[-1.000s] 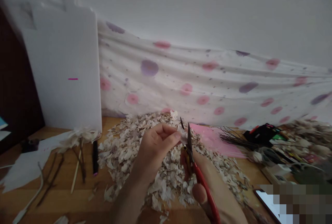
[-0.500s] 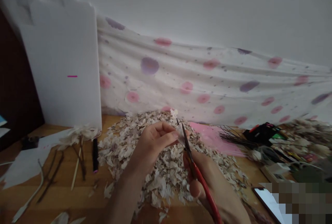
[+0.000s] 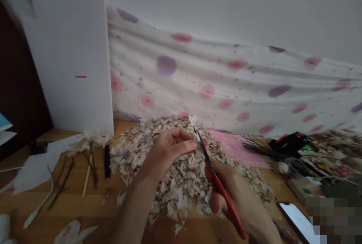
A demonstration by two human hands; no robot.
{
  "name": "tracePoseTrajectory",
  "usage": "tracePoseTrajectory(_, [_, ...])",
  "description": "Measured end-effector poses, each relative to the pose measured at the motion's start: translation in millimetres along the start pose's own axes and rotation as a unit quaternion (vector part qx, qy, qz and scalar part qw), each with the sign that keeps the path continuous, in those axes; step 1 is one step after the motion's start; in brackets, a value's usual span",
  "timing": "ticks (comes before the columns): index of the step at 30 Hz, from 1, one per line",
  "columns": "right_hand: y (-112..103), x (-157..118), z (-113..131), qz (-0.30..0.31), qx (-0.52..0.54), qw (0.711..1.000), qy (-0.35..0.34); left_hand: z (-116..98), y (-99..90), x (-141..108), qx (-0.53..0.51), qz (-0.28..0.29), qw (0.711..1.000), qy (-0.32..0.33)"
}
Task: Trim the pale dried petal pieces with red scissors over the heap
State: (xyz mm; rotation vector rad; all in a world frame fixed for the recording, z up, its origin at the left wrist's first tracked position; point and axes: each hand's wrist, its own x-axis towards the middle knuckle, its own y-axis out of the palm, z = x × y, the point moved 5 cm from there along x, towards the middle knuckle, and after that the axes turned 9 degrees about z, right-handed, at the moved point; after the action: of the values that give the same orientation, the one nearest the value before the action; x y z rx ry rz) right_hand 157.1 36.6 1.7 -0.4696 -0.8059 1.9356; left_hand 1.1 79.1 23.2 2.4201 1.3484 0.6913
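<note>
as petal point(image 3: 199, 146) juts from left grip point(image 3: 169, 149) | scissors point(image 3: 219, 185) slant through right grip point(image 3: 230, 176)

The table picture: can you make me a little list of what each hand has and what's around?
Left hand: pinching a small pale piece
Right hand: holding red-handled scissors
Blades: beside the small pale piece
Middle: big heap of petal-like bits on the wooden table
Left side: white board, black marker, pale flower
Right side: pink sheet, phone with its screen lit
Back: spotted cloth
</note>
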Motion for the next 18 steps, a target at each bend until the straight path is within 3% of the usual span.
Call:
tracePoseTrajectory(10, [-2.1,-3.3,-0.3,0.002,-0.018,1.000,-0.006,-0.3,-9.5,0.5,0.016,0.007,1.000,-0.022])
tracePoseTrajectory(18, [-5.9,-0.6,1.5,0.015,-0.022,0.999,0.018,-4.0,-11.7,-2.2,0.037,0.044,0.998,0.002])
